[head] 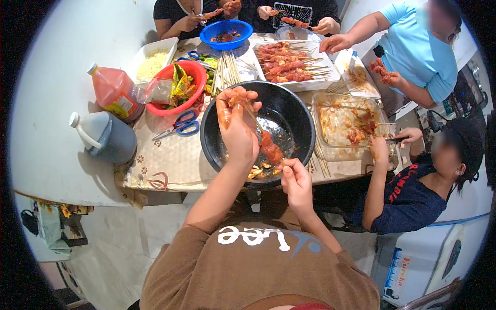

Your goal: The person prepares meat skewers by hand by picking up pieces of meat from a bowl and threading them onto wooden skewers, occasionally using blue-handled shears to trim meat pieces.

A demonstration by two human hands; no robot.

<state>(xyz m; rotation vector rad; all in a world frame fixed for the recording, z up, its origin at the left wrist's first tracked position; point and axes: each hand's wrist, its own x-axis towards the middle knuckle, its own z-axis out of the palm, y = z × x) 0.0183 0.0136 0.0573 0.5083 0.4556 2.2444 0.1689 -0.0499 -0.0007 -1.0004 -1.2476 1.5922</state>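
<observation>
A bamboo skewer [259, 124] threaded with red marinated meat [270, 148] slants over a large black basin [209, 153]. Sauce coats my left hand [239, 120], whose curled fingers are around the skewer's upper end, with what looks like a piece of meat at the fingertips. Near the basin's front rim, the thumb and fingers of my right hand [295, 182] pinch the skewer's lower end, just below the meat. Some pale yellowish pieces [255, 172] lie in the bottom of the basin.
Behind the basin stands a white tray [331, 79] of meat skewers; a glass dish [321, 149] of meat is at its right. Left are blue-handled scissors [186, 124], a red bowl [155, 109] and two plastic jugs [116, 91] [112, 137]. Co-workers' hands work around the table's far and right sides.
</observation>
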